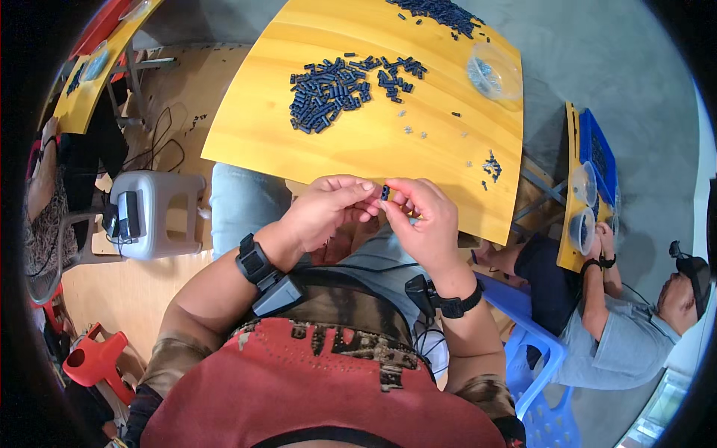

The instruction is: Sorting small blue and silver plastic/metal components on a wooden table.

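Note:
My right hand (424,218) pinches a small black cylindrical plastic piece (385,193) between thumb and fingers, just off the table's near edge. Close against the piece, my left hand (332,207) has its thumb and fingertips pressed together. Whatever it grips is too small to make out. Beyond my hands, a large heap of similar black pieces (328,95) lies on the yellow table (254,127), with a looser group (399,78) to its right. A few tiny clear bits (408,130) and some small dark parts (491,167) are scattered nearer the right edge.
A clear plastic bowl (494,71) with small bluish contents stands at the table's right. Another dark heap (441,13) lies at the far edge. To the right, a person sits at a second yellow table (571,246) with bowls and a blue tray (596,157). A grey stool (158,216) stands left.

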The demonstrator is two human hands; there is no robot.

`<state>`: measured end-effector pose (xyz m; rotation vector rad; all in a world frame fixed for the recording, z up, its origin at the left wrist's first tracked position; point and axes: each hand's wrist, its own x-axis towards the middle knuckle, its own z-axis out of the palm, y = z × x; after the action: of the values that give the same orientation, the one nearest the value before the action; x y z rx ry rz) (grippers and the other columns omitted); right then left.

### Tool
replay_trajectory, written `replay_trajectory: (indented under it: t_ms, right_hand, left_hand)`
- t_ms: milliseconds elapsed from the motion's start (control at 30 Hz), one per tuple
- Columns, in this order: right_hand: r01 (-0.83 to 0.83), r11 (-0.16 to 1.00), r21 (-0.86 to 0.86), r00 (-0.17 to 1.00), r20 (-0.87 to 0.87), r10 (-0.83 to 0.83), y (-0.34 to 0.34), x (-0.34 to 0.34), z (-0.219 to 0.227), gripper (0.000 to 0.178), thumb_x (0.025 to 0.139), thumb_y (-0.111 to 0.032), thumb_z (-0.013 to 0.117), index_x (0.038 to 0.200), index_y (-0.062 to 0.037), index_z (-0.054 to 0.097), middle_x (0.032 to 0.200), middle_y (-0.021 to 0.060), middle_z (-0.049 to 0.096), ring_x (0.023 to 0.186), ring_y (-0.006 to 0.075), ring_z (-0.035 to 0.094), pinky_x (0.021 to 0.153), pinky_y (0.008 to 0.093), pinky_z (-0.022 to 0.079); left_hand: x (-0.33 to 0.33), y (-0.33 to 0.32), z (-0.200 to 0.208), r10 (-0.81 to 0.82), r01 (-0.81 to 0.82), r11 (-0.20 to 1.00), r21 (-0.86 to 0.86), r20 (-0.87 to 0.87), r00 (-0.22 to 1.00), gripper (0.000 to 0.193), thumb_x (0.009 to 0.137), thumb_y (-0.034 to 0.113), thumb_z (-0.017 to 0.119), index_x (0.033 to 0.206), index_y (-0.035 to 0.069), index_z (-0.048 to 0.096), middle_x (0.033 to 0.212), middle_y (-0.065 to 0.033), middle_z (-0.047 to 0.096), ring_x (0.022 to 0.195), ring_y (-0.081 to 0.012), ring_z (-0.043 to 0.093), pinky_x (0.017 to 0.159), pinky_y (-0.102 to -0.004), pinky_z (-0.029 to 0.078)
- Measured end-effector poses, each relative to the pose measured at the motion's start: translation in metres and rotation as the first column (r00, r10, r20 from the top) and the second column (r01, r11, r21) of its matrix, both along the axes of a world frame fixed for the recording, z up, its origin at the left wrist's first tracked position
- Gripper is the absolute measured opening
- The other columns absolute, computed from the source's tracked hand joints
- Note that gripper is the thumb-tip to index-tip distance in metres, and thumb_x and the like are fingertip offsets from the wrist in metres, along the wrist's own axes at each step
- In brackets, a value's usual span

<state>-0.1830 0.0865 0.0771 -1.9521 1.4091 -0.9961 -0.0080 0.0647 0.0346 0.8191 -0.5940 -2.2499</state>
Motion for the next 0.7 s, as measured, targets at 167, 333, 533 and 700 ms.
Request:
replay_trajectory:
  t_ms: [167,333,533,700]
  right_hand:
    - [-0.024,0.999,0.028,1.0,0.015,0.024,0.0,0.003,0.001,0.023,0.07,-0.002,0.067,0.092,-0.0027,0.062,0.072,0.0095,0.057,0.064,0.0229,0.057,0.055,0.0307,0.046]
    - [-0.016,1.0,0.024,0.999,0.033,0.016,0.0,0.007,-0.007,0.022,0.071,-0.004,0.067,0.092,-0.0026,0.062,0.075,0.0117,0.059,0.065,0.0248,0.058,0.057,0.0326,0.046]
    - [0.009,0.997,0.075,0.998,-0.065,-0.004,-0.012,-0.009,-0.006,0.02,0.073,-0.007,0.066,0.092,-0.0023,0.063,0.075,0.0119,0.059,0.066,0.024,0.059,0.059,0.0316,0.048]
    - [0.271,0.961,0.052,0.953,-0.156,-0.26,-0.045,-0.056,-0.034,0.017,0.075,-0.011,0.065,0.089,-0.002,0.064,0.073,0.0128,0.06,0.065,0.0246,0.061,0.059,0.0323,0.048]
  left_hand:
    - [0.0,0.0,-0.001,-0.009,0.008,1.0,-0.02,-0.031,0.999,0.019,0.089,0.016,0.057,0.098,0.001,0.063,0.088,-0.0051,0.064,0.077,-0.0115,0.06,0.071,-0.0236,0.049]
    - [-0.001,-0.001,-0.006,-0.004,0.007,0.999,-0.054,0.058,0.998,0.016,0.086,0.014,0.061,0.098,0.002,0.063,0.09,-0.0043,0.065,0.077,-0.0106,0.06,0.071,-0.0226,0.05]
    - [0.001,-0.005,-0.011,0.105,-0.107,0.994,0.005,0.12,0.987,0.015,0.083,0.017,0.065,0.09,0.004,0.064,0.081,-0.0024,0.064,0.072,-0.0074,0.057,0.066,-0.0202,0.046]
    - [0.0,-0.012,-0.012,0.098,-0.093,0.995,-0.033,0.174,0.98,0.013,0.085,0.017,0.062,0.09,0.005,0.063,0.082,-0.0032,0.064,0.071,-0.0091,0.059,0.064,-0.0206,0.046]
